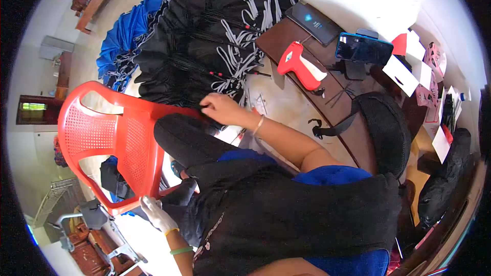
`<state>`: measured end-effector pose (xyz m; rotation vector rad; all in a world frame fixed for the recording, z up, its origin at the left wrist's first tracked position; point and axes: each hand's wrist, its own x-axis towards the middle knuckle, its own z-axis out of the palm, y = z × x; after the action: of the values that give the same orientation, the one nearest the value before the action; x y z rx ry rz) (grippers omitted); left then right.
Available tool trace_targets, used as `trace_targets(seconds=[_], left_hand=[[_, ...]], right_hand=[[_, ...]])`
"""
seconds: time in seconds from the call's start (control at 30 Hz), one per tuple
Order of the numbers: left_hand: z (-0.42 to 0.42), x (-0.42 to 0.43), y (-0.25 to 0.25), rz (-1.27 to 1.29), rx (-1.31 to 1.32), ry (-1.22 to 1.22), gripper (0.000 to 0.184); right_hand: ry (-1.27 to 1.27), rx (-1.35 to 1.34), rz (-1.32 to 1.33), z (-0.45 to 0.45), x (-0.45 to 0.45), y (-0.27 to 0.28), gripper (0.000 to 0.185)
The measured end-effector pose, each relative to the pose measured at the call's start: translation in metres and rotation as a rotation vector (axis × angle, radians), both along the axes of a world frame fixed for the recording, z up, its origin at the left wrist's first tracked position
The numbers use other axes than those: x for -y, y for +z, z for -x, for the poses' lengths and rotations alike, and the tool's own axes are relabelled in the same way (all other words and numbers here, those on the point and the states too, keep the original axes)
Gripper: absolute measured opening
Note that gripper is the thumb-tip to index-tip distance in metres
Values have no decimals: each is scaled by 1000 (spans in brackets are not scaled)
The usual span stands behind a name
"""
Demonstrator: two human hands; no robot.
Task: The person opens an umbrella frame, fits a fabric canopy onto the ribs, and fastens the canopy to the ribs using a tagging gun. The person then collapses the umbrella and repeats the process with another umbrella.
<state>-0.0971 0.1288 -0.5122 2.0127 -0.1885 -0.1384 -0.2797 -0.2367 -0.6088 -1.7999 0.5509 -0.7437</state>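
My right hand [222, 109], bare, is closed with its fingers curled at the edge of a pile of black pleated umbrella fabric [184, 36], above my thigh. Anything pinched in its fingertips is too small to name. My left hand [157, 215] wears a white glove and lies against the lower edge of a red plastic chair [134, 145]. Its fingers are pressed together, and I cannot make out what they hold. Grey-white straps [235, 41] and thin rods stick out of the black fabric. My knee partly covers the chair.
Blue pleated fabric [125, 33] lies beyond the black pile. On my right, a brown table [279, 41] carries a red handheld device [302, 66], a tablet [314, 23] and a phone [364, 48] on a stand. A black bag [381, 128] and opened boxes [404, 74] are nearer me.
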Motion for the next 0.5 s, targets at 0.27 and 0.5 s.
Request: trace_targets(seconds=[0.27, 0.5], left_hand=[[59, 15, 1, -1012, 566, -313, 64], [85, -6, 11, -1014, 748, -545, 64]], right_hand=[[744, 1225, -104, 100, -33, 234, 20], [1001, 1435, -127, 105, -43, 268, 23]])
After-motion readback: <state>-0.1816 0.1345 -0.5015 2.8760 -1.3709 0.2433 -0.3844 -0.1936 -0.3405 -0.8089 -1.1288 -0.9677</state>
